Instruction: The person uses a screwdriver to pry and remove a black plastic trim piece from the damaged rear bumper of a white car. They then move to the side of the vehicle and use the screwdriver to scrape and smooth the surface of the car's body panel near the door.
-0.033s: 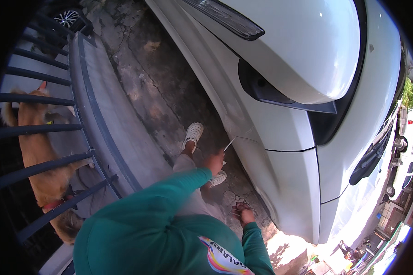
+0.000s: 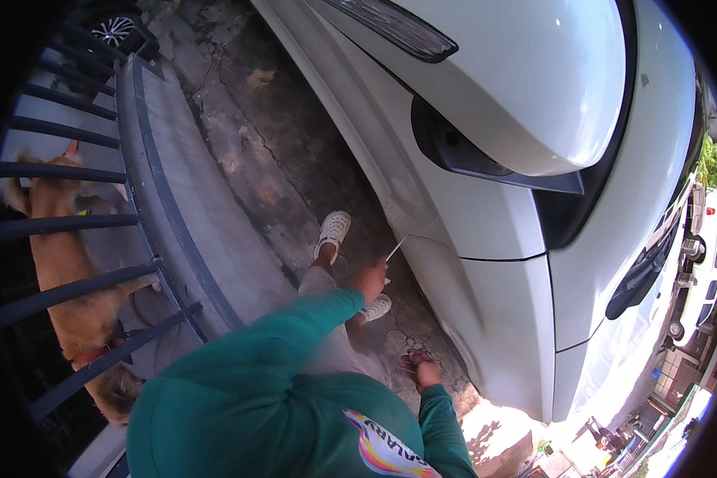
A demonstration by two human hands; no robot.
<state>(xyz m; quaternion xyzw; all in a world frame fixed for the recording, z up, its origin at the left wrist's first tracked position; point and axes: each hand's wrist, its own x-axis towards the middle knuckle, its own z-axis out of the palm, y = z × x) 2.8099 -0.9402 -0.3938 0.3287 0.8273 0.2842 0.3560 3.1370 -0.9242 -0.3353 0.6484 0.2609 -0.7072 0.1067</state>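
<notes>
A white car (image 2: 502,303) with a large side mirror (image 2: 534,88) fills the right half of the head view. My left hand (image 2: 370,280) is closed around a slim, pale, stick-like tool (image 2: 394,250). The tool's tip meets or nearly meets the car's lower side panel (image 2: 434,275), close to a thin dark seam; the panel looks creased there. Lower down, my right hand (image 2: 422,370) hangs beside the car with curled fingers. Whatever it may hold is too small to make out. Both arms wear green sleeves.
Cracked concrete (image 2: 267,159) runs between the car and a low wall (image 2: 171,175). Behind dark metal bars (image 2: 64,227) stands a tan dog (image 2: 68,271) with a red collar. My pale clogs (image 2: 334,231) are on the ground. More vehicles (image 2: 699,271) are parked at far right.
My left hand and the tool have shifted very slightly left. My right hand is practically where it was.
</notes>
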